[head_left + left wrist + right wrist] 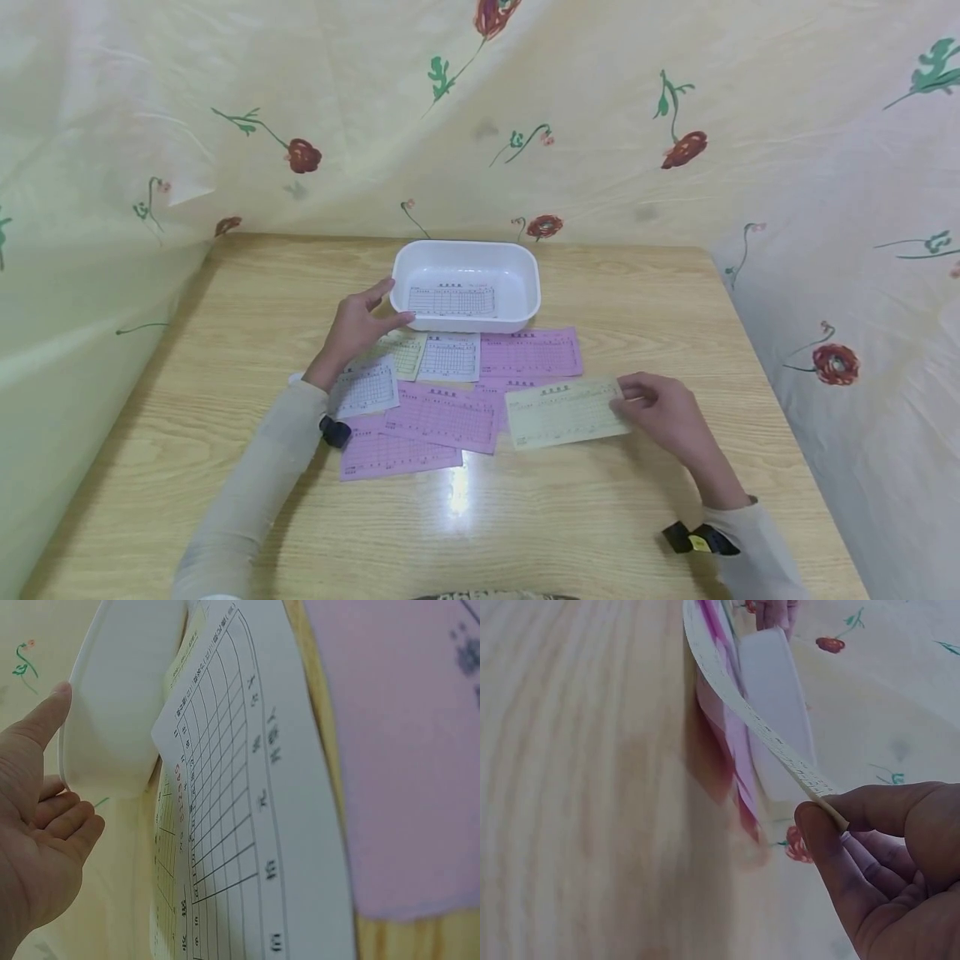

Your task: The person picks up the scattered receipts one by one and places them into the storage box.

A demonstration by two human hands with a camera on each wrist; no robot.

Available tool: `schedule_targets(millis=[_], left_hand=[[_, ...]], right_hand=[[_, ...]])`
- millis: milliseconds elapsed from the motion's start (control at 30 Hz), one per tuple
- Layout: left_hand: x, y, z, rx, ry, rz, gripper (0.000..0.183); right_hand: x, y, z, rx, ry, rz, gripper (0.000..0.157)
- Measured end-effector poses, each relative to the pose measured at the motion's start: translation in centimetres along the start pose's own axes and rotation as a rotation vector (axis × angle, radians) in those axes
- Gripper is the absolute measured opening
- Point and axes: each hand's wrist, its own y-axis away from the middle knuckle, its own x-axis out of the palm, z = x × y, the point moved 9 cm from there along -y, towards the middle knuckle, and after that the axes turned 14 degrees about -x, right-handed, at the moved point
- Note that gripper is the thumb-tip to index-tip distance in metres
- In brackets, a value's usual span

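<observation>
A white plastic tray (528, 310) stands toward the back of the table, with a white printed form (452, 302) lying inside. My left hand (362, 323) holds the tray's left end, thumb at the front rim and fingers at the left side. In the left wrist view, the thumb tip meets the tray's rim (69, 712). A pale yellow printed slip (566, 414) is pinched by its right end between the thumb and fingers of my right hand (663, 417). In the right wrist view, that slip (742, 712) is raised off the table, bending away from the fingertips.
In front of the tray, several pink forms (442, 417), white forms (450, 358) and a yellow form (408, 357) lie overlapping on the wooden table (562, 517). Flower-patterned cloth (600, 100) hangs behind the table and along both sides.
</observation>
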Motion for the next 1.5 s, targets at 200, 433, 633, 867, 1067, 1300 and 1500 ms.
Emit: schedule_targets(millis=[200, 433, 633, 867, 1067, 1300, 1500], left_hand=[[0.0, -0.1, 0.1, -0.006, -0.001, 0.003, 0.091], [0.0, 0.0, 0.0, -0.002, -0.001, -0.002, 0.09], [0.1, -0.1, 0.2, -0.01, 0.0, -0.003, 0.091], [0.1, -0.1, 0.2, -0.005, -0.004, -0.006, 0.093], [0.0, -0.2, 0.1, -0.016, -0.006, -0.006, 0.094], [-0.1, 0.0, -0.1, -0.002, -0.011, -0.007, 0.093], [0.0, 0.0, 0.0, -0.008, -0.006, 0.0, 0.093]], right_hand=[[-1.7, -0.3, 0.2, -0.001, 0.002, -0.056, 0.034], [-3.1, -0.7, -0.1, 0.027, -0.083, -0.122, 0.039], [-3.8, -1.2, -0.3, 0.06, -0.156, -0.153, 0.044], [-4.7, -2.8, 0.9, 0.034, -0.203, -0.2, 0.043], [-5.3, -4.6, 1.9, 0.006, -0.233, -0.235, 0.044], [-5.6, -6.7, 2.7, -0.017, -0.277, -0.285, 0.041], [-5.2, -8.7, 3.4, -0.05, -0.353, -0.324, 0.038]])
